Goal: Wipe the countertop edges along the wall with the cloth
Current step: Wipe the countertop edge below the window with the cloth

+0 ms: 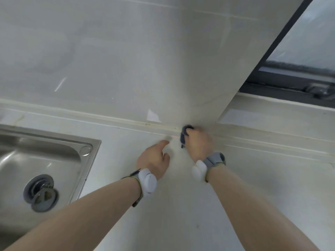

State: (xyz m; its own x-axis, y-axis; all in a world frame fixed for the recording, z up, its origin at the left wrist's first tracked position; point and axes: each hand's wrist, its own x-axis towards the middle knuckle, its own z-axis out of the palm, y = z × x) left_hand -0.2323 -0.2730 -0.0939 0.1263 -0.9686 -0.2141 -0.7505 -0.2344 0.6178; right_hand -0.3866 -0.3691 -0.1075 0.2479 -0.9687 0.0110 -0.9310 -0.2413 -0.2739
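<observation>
While the right hand [196, 142] was closed around a small dark blue cloth [185, 133], it pressed that cloth against the seam where the pale countertop [181, 205] met the wall [126, 60], approx. mid-frame and at the far edge of the counter. The cloth was bunched, w/ most of it at the fingertips on the seam and a short tail hanging toward the near side, just left of the hand. The hand looked motion-blurred, so finger detail was hard to read.

The left hand [154, 160] lay just left of the right one, apart from the cloth. It was loosely spread, w/ 1 finger stretched toward the far edge and the thumb out to the right; it held nothing. Whether the palm touched the counter couldn't be told.

Both wrists carried gear: a white rounded device [147, 181] on a strap on the left wrist, and a gray watch-like band [215, 160] plus a white piece on the right wrist. Both forearms were bare.

A stainless steel sink [45, 160] sat at the left, sunk in the counter, w/ a round drain [40, 192] in its basin. On the wall just above the seam, left of the cloth, was a small white torn patch [153, 115]. At the far right, a dark window frame [290, 84] stood above a pale sill, well apart from both hands.
</observation>
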